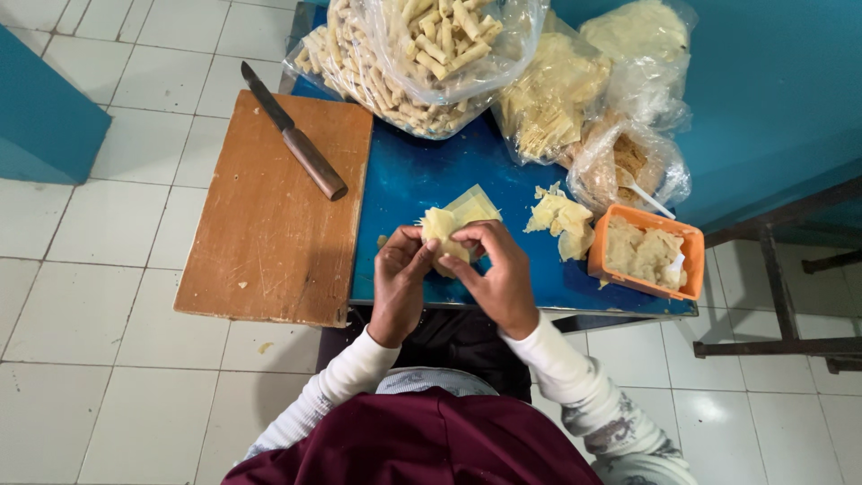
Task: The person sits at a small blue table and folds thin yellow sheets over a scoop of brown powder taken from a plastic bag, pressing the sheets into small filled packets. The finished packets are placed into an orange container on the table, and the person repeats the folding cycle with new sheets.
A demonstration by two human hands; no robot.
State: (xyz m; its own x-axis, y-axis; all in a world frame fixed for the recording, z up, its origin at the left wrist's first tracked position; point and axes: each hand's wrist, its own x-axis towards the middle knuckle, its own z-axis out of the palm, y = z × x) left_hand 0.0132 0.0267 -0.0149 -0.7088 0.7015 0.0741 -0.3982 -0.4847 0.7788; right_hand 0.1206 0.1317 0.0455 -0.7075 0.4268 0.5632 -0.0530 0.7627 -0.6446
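Head view, your left hand: your left hand (400,283) sits at about 6 o'clock of the blue worktop (422,175), fingers curled; its grip is closed on the left side of the pale dough wrapper (446,229).
Head view, your right hand: your right hand (498,278) is just beside the left, touching it at the fingertips; its grip is pinched shut on the right side of the same wrapper.
Wrapper: it is held between both hands just above the near edge of the worktop, folded over, with its upper corner sticking out at 12 o'clock from your fingers.
Sheets behind: a flat stack of pale square sheets (474,205) lies on the worktop at 12 o'clock from your hands, partly hidden by the wrapper.
Scraps: a loose heap of pale pieces (561,220) lies at 2 o'clock from your hands.
Orange tub: an orange tub (646,224) of pale filling stands at 3 o'clock, at the right end of the worktop.
Cutting board: a wooden board (274,216) lies at 9 o'clock, overhanging the worktop's left edge.
Knife: a knife (292,133) with a wooden handle rests diagonally on the board's far end.
Bags: clear bags of finished rolls (413,63) sit at 12 o'clock, with further bags (620,108) at 1 o'clock.
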